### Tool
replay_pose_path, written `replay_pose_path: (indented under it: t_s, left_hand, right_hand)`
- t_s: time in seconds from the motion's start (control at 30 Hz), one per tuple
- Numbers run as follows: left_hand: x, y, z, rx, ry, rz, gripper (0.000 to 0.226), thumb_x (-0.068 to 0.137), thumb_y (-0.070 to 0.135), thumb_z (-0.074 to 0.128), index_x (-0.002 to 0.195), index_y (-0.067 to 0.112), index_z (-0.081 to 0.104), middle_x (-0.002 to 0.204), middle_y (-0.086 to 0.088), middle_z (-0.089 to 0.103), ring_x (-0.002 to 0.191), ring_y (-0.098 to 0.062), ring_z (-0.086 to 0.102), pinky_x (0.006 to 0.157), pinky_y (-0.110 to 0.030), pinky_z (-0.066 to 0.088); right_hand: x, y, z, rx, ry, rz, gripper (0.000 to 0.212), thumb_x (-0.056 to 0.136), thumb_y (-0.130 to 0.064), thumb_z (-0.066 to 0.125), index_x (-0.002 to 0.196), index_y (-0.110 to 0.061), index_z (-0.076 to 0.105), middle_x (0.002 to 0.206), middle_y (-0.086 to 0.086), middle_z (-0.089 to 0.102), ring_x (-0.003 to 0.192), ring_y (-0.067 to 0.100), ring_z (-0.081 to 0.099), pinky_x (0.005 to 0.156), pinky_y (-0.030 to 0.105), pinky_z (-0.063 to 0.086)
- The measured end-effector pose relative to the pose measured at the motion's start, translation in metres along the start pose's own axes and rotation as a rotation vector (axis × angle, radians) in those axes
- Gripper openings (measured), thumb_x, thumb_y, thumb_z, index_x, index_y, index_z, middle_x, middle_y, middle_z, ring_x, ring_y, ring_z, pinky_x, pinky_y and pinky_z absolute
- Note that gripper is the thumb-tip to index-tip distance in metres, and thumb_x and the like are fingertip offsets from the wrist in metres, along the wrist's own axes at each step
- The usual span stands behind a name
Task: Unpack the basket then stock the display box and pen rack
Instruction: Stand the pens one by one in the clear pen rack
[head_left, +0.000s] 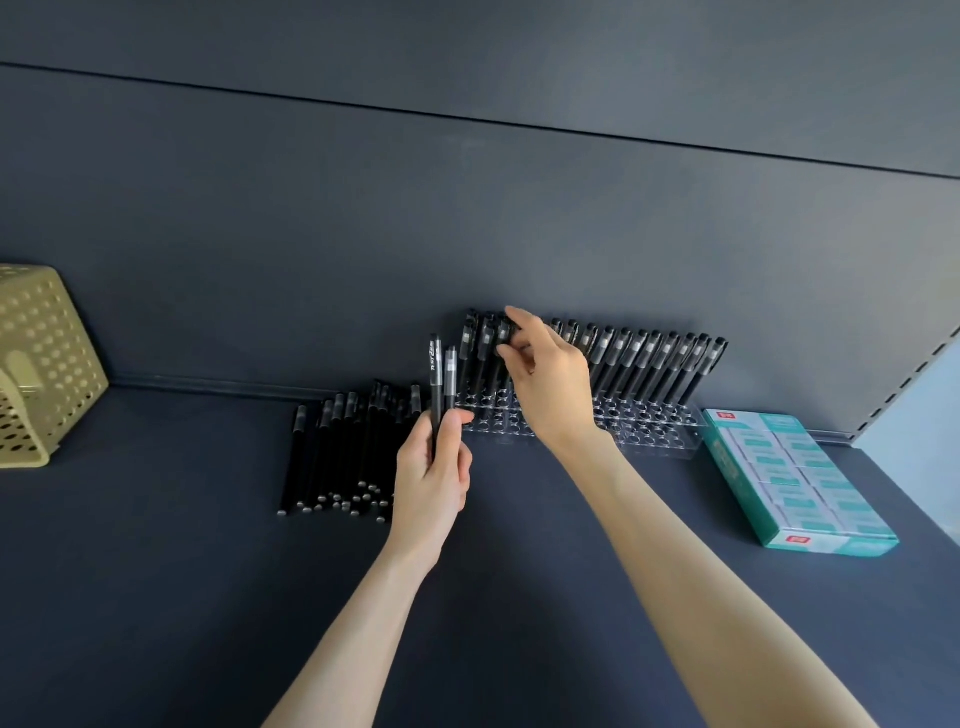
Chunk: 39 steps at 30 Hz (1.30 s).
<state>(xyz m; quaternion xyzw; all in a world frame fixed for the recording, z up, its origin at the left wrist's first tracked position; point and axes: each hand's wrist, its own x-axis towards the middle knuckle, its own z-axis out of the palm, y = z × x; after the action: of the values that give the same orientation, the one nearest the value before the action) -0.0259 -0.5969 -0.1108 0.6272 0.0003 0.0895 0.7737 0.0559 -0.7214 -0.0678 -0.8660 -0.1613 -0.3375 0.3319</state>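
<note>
A clear acrylic pen rack (649, 423) stands against the back wall, its rear row filled with several upright black pens (654, 364). My right hand (545, 379) reaches over the rack's left part and pinches the cap of a black pen (503, 338) standing there. My left hand (431, 467) grips two black pens (441, 379) upright, just left of the rack. A pile of several loose black pens (343, 452) lies on the dark shelf to the left. The green display box (800, 483), holding white-and-green packs, sits right of the rack.
A beige perforated basket (36, 364) lies tipped on its side at the far left of the shelf. The dark back wall (467, 208) rises directly behind the rack. A perforated shelf upright (904, 384) bounds the right end.
</note>
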Motion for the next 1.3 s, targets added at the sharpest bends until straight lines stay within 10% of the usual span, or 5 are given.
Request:
replay_pose_path:
  t_s: [0.3,0.47,0.83,1.17,1.3]
  left_hand:
    - [-0.002,0.0,0.002,0.024,-0.037,-0.015,0.02,0.097,0.036,0.048,0.091,0.022,0.061,0.056,0.003,0.038,0.042,-0.009,0.027,0.038,-0.02,0.023]
    - [-0.005,0.001,0.004,0.043,-0.133,-0.032,0.019,0.097,0.032,0.051,0.093,0.019,0.064,0.055,0.005,0.039,0.043,-0.008,0.028,0.039,-0.018,0.022]
    - [-0.008,0.002,0.007,0.008,-0.252,-0.056,0.016,0.095,0.027,0.056,0.093,0.012,0.063,0.062,0.0,0.05,0.044,-0.009,0.029,0.04,-0.02,0.021]
    - [-0.007,0.0,0.006,0.005,-0.064,-0.037,0.022,0.099,0.029,0.046,0.096,0.009,0.055,0.074,-0.005,0.051,0.043,-0.004,0.034,0.039,-0.013,0.026]
    - [-0.006,0.001,0.005,-0.008,-0.051,-0.046,0.023,0.099,0.03,0.045,0.098,0.01,0.056,0.065,0.0,0.051,0.042,-0.003,0.037,0.038,-0.013,0.026]
  right_hand:
    - [-0.007,-0.004,-0.006,-0.035,0.015,0.059,0.025,0.089,-0.012,0.061,0.114,-0.012,0.057,0.081,-0.002,0.062,0.065,0.018,0.057,0.063,0.036,0.051]
    - [-0.021,-0.017,-0.03,0.577,-0.121,0.352,0.019,0.083,-0.027,0.07,0.099,-0.02,0.063,0.077,-0.002,0.069,0.073,0.012,0.064,0.071,0.026,0.053]
    - [-0.034,-0.018,-0.05,0.806,-0.14,0.424,0.02,0.088,-0.006,0.061,0.103,-0.019,0.059,0.075,-0.005,0.07,0.071,0.011,0.066,0.07,0.022,0.053]
    - [-0.004,-0.013,-0.05,0.557,0.137,0.373,0.03,0.087,-0.007,0.064,0.104,-0.029,0.052,0.089,0.007,0.067,0.069,0.024,0.067,0.076,0.04,0.056]
    - [0.01,-0.001,-0.043,0.359,0.2,0.26,0.032,0.089,-0.01,0.061,0.116,-0.024,0.051,0.081,-0.01,0.062,0.068,0.006,0.06,0.07,0.02,0.05]
